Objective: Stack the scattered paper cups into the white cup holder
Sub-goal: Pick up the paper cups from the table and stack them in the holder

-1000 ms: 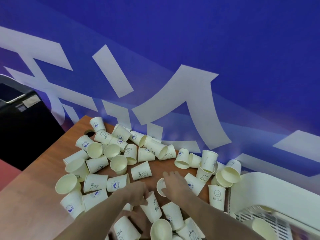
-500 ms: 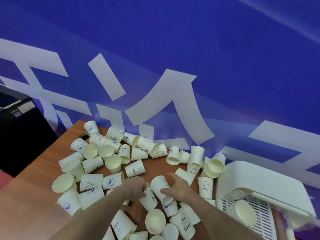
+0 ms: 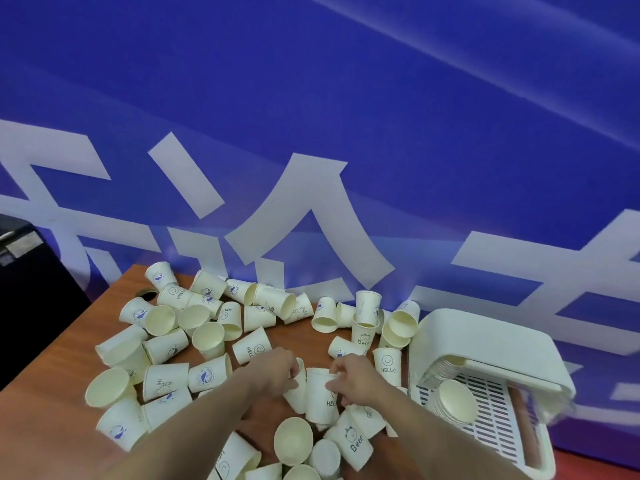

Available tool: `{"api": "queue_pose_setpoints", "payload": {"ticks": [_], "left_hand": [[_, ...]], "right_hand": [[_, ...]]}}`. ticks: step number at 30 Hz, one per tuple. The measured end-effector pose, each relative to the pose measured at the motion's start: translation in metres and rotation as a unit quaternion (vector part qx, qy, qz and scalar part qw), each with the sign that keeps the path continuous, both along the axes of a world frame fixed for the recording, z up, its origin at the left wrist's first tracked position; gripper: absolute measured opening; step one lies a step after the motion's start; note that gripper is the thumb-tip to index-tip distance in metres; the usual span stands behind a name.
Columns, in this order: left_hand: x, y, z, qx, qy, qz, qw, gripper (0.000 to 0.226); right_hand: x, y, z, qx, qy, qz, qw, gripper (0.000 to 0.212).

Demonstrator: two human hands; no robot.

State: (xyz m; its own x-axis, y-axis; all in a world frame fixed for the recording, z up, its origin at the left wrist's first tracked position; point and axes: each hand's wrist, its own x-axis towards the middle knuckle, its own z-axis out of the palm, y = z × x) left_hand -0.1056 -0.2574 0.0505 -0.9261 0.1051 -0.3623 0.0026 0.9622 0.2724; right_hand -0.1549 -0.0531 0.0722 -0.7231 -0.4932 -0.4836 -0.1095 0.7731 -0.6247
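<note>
I am working near the front of the table (image 3: 52, 358), where my right hand (image 3: 356, 379) is gripping an upright "HELLO" cup (image 3: 320, 396) by its rim, fingers curled round it. My left hand (image 3: 273, 370) is pinching a second cup (image 3: 296, 393), which is touching the first on its left side; its fingers are bent round that cup's top. I judge that I am nesting one cup into the other, building a small stack before carrying it over. The next move is calling for lining the rims up squarely so one slides in without crumpling, then swinging right.

Just beyond my right hand the white cup holder (image 3: 485, 334) is sitting at the table's right edge, with a row of nested cups (image 3: 450, 400) already lying on its slotted tray. Farther out, the scattered paper cups (image 3: 207, 323) are lying in a loose heap, some upright, many on their sides, cream-white with small blue prints, reaching back to the blue wall (image 3: 311, 98).
</note>
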Motion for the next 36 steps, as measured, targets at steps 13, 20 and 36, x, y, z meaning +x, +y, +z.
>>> {"api": "queue_pose_setpoints", "payload": {"ticks": [13,20,36], "left_hand": [[-0.026,0.080,0.050,-0.009,0.069,-0.047,0.996,0.015],[-0.041,0.139,0.071,0.032,0.108,-0.094,0.989,0.017],[-0.047,0.256,0.103,0.003,0.161,-0.168,0.973,0.026]], "right_hand": [[0.013,0.087,0.036,0.144,0.284,0.076,0.945,0.032],[0.019,0.147,0.064,0.151,0.274,0.038,0.949,0.026],[0.025,0.270,0.083,0.200,0.310,-0.088,0.925,0.039]]}}
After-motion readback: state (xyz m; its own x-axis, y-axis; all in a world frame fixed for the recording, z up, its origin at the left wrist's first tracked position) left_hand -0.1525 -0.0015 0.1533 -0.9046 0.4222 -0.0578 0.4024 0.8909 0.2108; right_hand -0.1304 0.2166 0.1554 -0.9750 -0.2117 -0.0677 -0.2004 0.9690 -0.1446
